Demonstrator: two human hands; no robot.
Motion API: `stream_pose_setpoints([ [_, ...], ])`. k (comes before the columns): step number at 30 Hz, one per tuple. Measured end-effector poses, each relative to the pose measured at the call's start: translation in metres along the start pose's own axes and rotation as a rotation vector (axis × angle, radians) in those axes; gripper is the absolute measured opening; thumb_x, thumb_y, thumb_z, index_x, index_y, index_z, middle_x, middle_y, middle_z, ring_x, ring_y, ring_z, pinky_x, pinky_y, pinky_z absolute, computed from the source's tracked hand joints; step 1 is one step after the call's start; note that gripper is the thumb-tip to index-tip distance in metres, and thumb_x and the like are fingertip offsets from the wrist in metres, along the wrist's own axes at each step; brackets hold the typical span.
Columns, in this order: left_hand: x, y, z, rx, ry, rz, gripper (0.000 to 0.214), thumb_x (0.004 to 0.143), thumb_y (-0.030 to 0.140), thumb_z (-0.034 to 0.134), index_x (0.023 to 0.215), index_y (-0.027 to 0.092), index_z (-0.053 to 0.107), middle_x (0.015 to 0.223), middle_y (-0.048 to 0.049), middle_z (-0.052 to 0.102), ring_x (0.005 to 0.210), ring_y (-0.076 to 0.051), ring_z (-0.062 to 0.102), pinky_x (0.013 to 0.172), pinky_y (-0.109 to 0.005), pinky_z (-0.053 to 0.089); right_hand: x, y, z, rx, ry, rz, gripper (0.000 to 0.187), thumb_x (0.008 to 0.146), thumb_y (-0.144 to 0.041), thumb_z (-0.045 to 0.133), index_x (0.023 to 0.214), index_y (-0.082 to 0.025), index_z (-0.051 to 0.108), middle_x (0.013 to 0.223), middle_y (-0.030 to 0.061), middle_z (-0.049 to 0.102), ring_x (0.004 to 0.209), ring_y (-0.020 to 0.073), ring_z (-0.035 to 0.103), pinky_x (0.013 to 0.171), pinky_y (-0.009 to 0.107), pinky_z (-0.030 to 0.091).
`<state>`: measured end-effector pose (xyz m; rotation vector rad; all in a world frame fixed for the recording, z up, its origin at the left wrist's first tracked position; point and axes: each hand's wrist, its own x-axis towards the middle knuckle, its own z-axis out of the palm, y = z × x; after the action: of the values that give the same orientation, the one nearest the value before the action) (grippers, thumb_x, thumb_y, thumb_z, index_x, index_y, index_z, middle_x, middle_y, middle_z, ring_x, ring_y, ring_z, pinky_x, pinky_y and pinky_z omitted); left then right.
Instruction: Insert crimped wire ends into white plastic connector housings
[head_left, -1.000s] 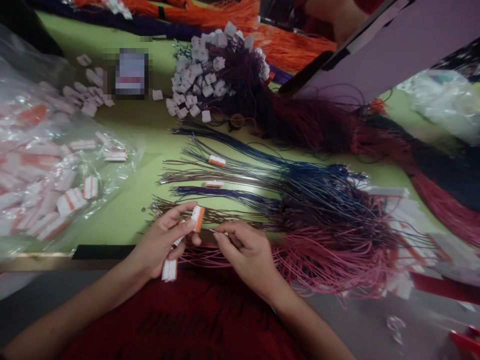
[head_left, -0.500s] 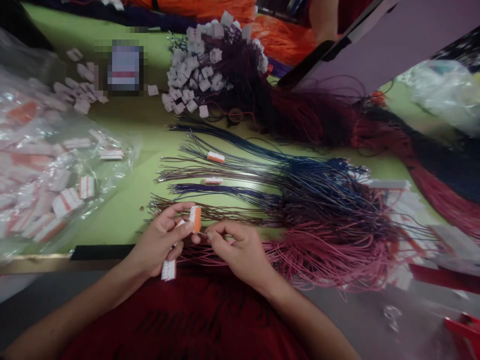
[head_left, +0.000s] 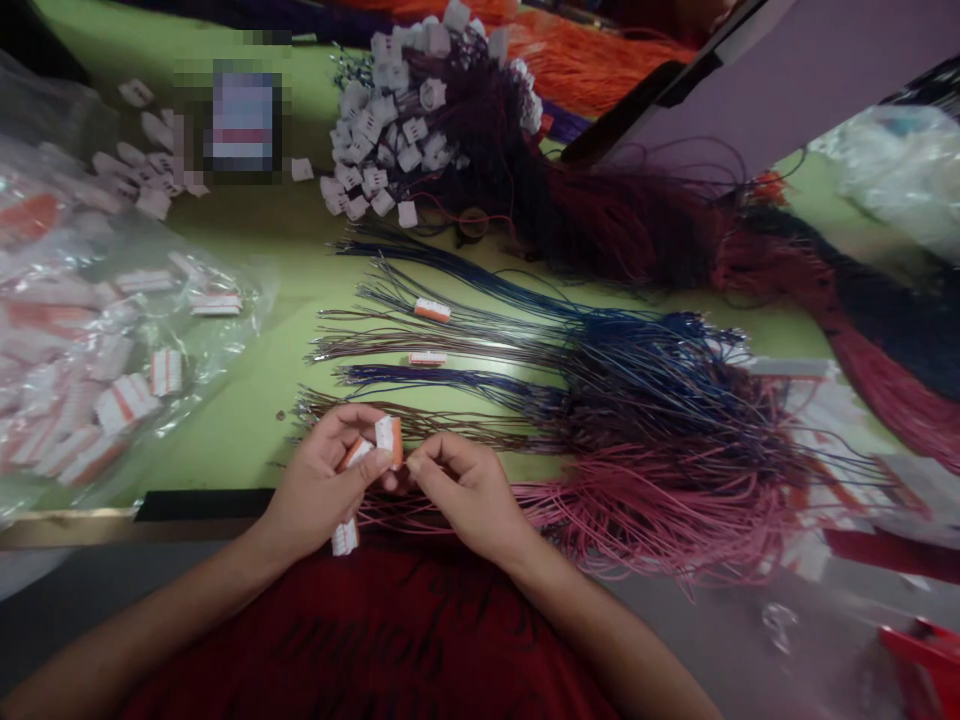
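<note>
My left hand [head_left: 319,485] is closed around several small white and orange connectors; one connector [head_left: 390,440] is pinched upright at the fingertips, and another [head_left: 345,537] sticks out under the palm. My right hand [head_left: 461,490] is pinched on the end of a pink wire, right against that upright connector. The pink wire bundle [head_left: 637,515] fans out to the right of my hands. Both hands hover over the near edge of the green table [head_left: 247,420].
Bundles of brown, purple and blue wires [head_left: 525,370] lie in rows beyond my hands, two loose connectors [head_left: 433,310] on them. A clear bag of connectors [head_left: 90,370] lies left. A heap of finished white plugs on dark wires [head_left: 420,130] sits farther back. Orange wires cross the far edge.
My right hand has moved left with the wire end until it meets the connector held by my left hand. The left hand's fingers have curled in slightly.
</note>
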<state>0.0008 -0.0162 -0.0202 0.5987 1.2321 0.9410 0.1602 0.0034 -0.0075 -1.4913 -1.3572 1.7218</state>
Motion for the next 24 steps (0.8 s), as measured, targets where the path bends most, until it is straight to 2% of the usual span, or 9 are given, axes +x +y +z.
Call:
stream_pose_setpoints([
  [3,-0.002,0.000,0.000,-0.004,-0.011,-0.025,0.033,0.075,0.027,0.070,0.099,0.021,0.047,0.062,0.0051,0.062,0.031,-0.003,0.041,0.028,-0.012,0.027,-0.002,0.000,0.000,0.047,-0.010,-0.021,0.011,0.077,-0.022,0.055,0.067,-0.017,0.053,0.063,-0.0005,0.061,0.058,0.0103,0.056,0.058,0.022,0.046],
  [9,-0.010,0.000,0.005,0.003,-0.026,-0.056,0.036,0.075,0.030,0.069,0.100,0.022,0.045,0.057,0.0071,0.060,0.031,-0.002,0.039,0.030,-0.010,0.024,-0.010,-0.002,0.007,-0.038,0.025,-0.097,0.012,0.075,-0.017,0.052,0.062,-0.018,0.050,0.056,-0.0041,0.055,0.052,0.0072,0.048,0.052,0.018,0.041],
  [12,-0.012,0.003,0.006,0.001,-0.025,-0.075,0.036,0.075,0.032,0.068,0.099,0.022,0.044,0.052,0.0082,0.058,0.029,-0.002,0.034,0.030,-0.011,0.023,-0.016,-0.002,0.007,-0.064,0.015,-0.088,0.014,0.078,-0.018,0.052,0.064,-0.017,0.052,0.060,-0.0024,0.058,0.056,0.0088,0.052,0.054,0.019,0.043],
  [15,-0.010,0.006,0.002,0.003,-0.007,-0.058,0.035,0.077,0.032,0.066,0.100,0.023,0.042,0.050,0.0080,0.057,0.029,-0.002,0.032,0.031,-0.011,0.021,-0.015,-0.001,-0.003,-0.127,-0.022,-0.125,0.015,0.085,-0.023,0.051,0.072,-0.017,0.057,0.067,0.0004,0.064,0.062,0.0116,0.058,0.059,0.022,0.047],
  [17,-0.008,0.007,-0.003,0.027,0.000,-0.060,0.033,0.078,0.031,0.065,0.101,0.022,0.042,0.049,0.0072,0.058,0.028,-0.002,0.031,0.031,-0.011,0.019,-0.007,0.000,-0.014,-0.324,0.041,-0.264,0.016,0.089,-0.024,0.050,0.079,-0.017,0.061,0.073,0.0023,0.066,0.069,0.0134,0.060,0.066,0.025,0.047],
  [20,-0.006,0.006,-0.009,0.070,0.004,-0.107,0.030,0.077,0.028,0.063,0.099,0.022,0.043,0.047,0.0071,0.057,0.026,-0.002,0.028,0.030,-0.011,0.016,0.012,0.005,-0.033,-0.867,0.213,-0.504,0.015,0.088,-0.017,0.052,0.081,-0.017,0.065,0.082,0.0069,0.066,0.080,0.0185,0.056,0.073,0.032,0.041],
  [22,-0.006,0.006,-0.011,0.084,-0.011,-0.143,0.029,0.077,0.026,0.062,0.098,0.021,0.044,0.047,0.0069,0.057,0.026,-0.002,0.028,0.031,-0.012,0.016,0.023,0.008,-0.042,-1.178,0.226,-0.587,0.015,0.086,-0.013,0.053,0.078,-0.016,0.065,0.082,0.0084,0.064,0.080,0.0202,0.053,0.071,0.033,0.036],
  [24,-0.007,0.007,-0.011,0.088,-0.020,-0.165,0.028,0.076,0.026,0.062,0.098,0.021,0.045,0.047,0.0068,0.057,0.026,-0.002,0.029,0.031,-0.013,0.016,0.028,0.010,-0.047,-1.293,0.183,-0.638,0.016,0.085,-0.010,0.052,0.076,-0.016,0.064,0.081,0.0073,0.064,0.077,0.0191,0.051,0.069,0.033,0.033],
])
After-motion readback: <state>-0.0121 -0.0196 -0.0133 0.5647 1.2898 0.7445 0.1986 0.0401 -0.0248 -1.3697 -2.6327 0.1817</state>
